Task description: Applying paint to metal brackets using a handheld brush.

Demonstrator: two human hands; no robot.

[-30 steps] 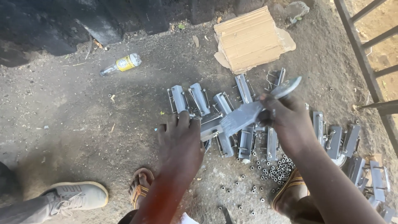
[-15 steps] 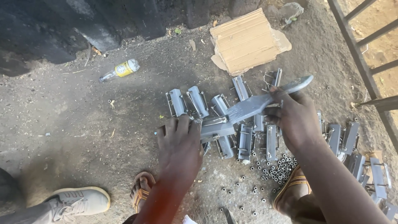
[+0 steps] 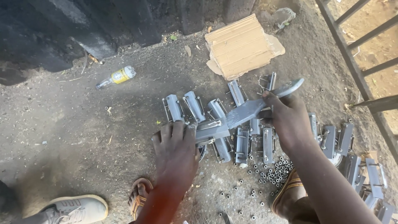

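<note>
1. The left hand (image 3: 176, 151) lies palm-down with fingers curled over the squared end of a long grey-painted metal bar with a curved tip (image 3: 244, 112); its grip is closed on that end, pressing it down over the grey parts on the ground.
2. The right hand (image 3: 288, 118) is wrapped around the same bar nearer its curved tip, grip closed on it, the tip sticking out past the knuckles toward the railing.
3. Against the earlier frames, the bar now lies flatter and lower: a second ago its curved tip was raised higher and the left hand sat just short of the squared end; now the fingers cover it.
4. The bar spans a row of grey metal bracket pieces (image 3: 232, 124) laid side by side on the dirt ground (image 3: 83, 137), in the same places as before.
5. A scatter of small metal nuts (image 3: 275, 172) lies just below the right wrist.
6. A flattened brown cardboard piece (image 3: 242, 45) rests near the far wall, and a small clear bottle with a yellow label (image 3: 116, 77) lies well apart to the left.
7. A grey-and-white sneaker (image 3: 76, 209) shows at the bottom left corner.
</note>
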